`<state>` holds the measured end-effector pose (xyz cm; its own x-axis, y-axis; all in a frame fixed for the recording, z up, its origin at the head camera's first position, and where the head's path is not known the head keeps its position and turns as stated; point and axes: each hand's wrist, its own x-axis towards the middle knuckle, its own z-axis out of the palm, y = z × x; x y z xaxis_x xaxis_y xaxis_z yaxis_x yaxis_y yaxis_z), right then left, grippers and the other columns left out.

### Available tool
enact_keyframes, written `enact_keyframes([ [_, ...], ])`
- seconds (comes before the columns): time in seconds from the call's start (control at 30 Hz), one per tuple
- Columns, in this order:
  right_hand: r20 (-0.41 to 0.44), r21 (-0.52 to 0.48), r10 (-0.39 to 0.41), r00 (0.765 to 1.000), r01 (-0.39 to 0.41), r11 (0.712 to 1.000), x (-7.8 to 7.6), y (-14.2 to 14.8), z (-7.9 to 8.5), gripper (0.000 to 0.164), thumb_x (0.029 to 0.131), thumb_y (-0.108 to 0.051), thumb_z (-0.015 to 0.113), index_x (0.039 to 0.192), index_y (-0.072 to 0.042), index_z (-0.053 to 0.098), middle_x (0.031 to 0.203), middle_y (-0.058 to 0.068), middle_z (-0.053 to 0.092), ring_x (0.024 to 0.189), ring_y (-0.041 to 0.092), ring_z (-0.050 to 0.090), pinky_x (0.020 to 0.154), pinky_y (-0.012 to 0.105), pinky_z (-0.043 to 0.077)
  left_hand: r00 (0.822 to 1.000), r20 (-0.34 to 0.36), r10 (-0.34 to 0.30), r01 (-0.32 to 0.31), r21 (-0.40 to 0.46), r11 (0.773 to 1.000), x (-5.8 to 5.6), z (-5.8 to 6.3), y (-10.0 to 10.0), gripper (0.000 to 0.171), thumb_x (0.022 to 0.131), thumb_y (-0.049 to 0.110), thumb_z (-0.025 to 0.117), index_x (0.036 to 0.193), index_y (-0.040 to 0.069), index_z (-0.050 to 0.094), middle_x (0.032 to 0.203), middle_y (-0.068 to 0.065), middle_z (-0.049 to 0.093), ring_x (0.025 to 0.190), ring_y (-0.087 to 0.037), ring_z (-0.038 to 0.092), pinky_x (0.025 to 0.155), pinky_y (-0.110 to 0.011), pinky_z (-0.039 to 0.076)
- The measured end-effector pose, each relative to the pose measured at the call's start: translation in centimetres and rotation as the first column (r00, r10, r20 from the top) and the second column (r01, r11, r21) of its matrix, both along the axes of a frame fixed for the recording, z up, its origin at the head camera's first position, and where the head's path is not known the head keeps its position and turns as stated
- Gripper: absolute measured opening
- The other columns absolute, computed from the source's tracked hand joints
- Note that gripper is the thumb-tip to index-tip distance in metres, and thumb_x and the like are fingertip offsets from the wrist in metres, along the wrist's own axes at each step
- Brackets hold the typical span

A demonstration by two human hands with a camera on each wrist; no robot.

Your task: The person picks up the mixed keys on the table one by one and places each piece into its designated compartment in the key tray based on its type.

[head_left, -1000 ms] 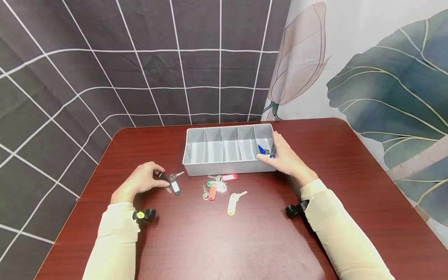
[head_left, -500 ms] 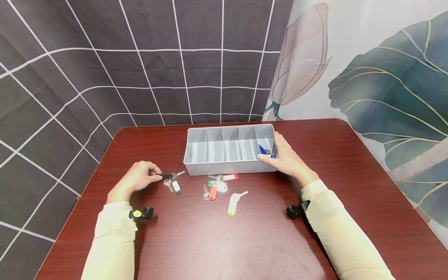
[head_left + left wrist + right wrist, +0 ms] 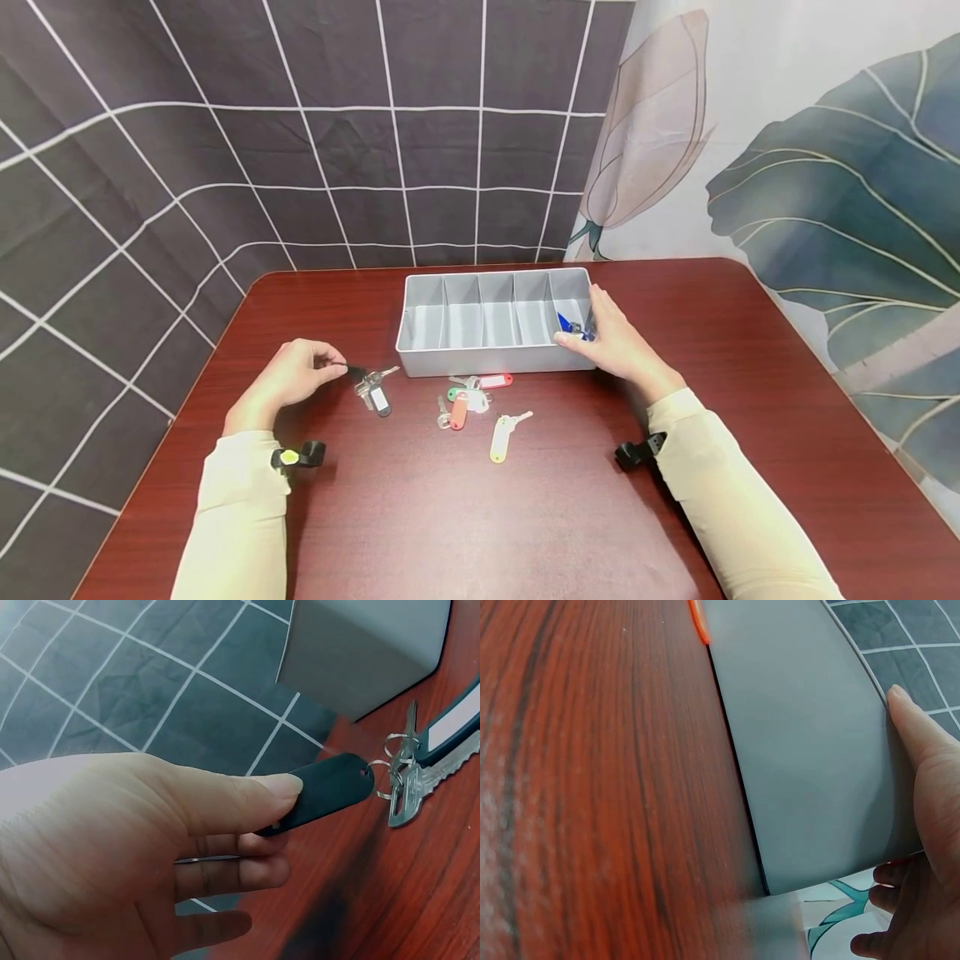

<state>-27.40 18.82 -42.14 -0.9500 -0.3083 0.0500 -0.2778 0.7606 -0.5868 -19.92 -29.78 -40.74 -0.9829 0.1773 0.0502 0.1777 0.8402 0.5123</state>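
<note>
My left hand (image 3: 291, 377) pinches a black key tag (image 3: 334, 791) between thumb and fingers. A ring joins that tag to a key, which overlaps other keys (image 3: 369, 385) and a second black tag (image 3: 381, 403) with a white label on the table. My right hand (image 3: 618, 340) holds the near right corner of a grey divided box (image 3: 480, 362), thumb at the front rim and fingers along the end wall. In the box's rightmost compartment lies a blue key tag (image 3: 564, 322) with keys, partly hidden by the right hand.
In front of the box lie keys with a red tag (image 3: 497, 381), a green tag (image 3: 459, 392) and an orange tag (image 3: 458, 412). Nearer stands out a yellow-tagged key (image 3: 500, 439). A dark gridded curtain (image 3: 337, 150) hangs behind the table (image 3: 480, 517).
My left hand has drawn back slightly left and away, pulling its black tag apart from the other black-tagged key. The right hand has stayed at the box corner.
</note>
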Motion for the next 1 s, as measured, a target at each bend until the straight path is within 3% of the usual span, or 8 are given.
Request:
enact_keyframes([
  [0.47, -0.013, 0.000, 0.001, 1.000, -0.001, 1.000, 0.2, 0.0, 0.0, 0.114, 0.080, -0.061, 0.066, 0.153, 0.002, 0.004, 0.158, 0.022, 0.007, 0.146, 0.033, 0.008, 0.115, 0.051, 0.012, 0.985, -0.163, 0.060, -0.053, 0.045, 0.998, -0.1, 0.7, 0.7, 0.007, 0.084, 0.014, 0.075, 0.089, 0.011, 0.076, 0.075, 0.002, 0.069, 0.071, -0.018, 0.057, 0.065, -0.035, 0.046],
  [0.6, -0.018, 0.000, -0.002, 1.000, 0.002, 1.000, 0.2, 0.0, -0.1, 0.114, 0.080, -0.061, 0.066, 0.152, 0.003, 0.005, 0.158, 0.022, 0.008, 0.146, 0.032, 0.008, 0.115, 0.050, 0.013, 0.971, -0.230, 0.061, -0.052, 0.046, 0.998, -0.2, 0.8, 0.8, 0.007, 0.081, 0.015, 0.077, 0.088, 0.011, 0.077, 0.076, 0.002, 0.070, 0.069, -0.016, 0.059, 0.063, -0.033, 0.046],
  [0.8, -0.017, -0.006, -0.001, 1.000, 0.001, 1.000, 0.1, 0.0, -0.2, 0.114, 0.080, -0.061, 0.066, 0.153, -0.001, 0.003, 0.158, 0.022, 0.007, 0.146, 0.032, 0.008, 0.115, 0.050, 0.012, 0.937, -0.346, 0.045, -0.032, 0.045, 0.998, -0.2, 1.1, 1.0, 0.007, 0.078, 0.014, 0.080, 0.085, 0.012, 0.078, 0.074, 0.003, 0.069, 0.066, -0.012, 0.056, 0.059, -0.027, 0.042],
  [1.0, -0.022, -0.016, -0.001, 1.000, 0.001, 1.000, 0.0, 0.0, -0.2, 0.114, 0.080, -0.061, 0.066, 0.153, -0.001, 0.003, 0.159, 0.020, 0.007, 0.146, 0.032, 0.009, 0.115, 0.050, 0.013, 0.919, -0.389, 0.066, -0.045, 0.063, 0.997, -0.2, 1.5, 1.4, 0.008, 0.078, 0.013, 0.080, 0.085, 0.011, 0.079, 0.073, 0.003, 0.069, 0.062, -0.012, 0.053, 0.056, -0.025, 0.038],
])
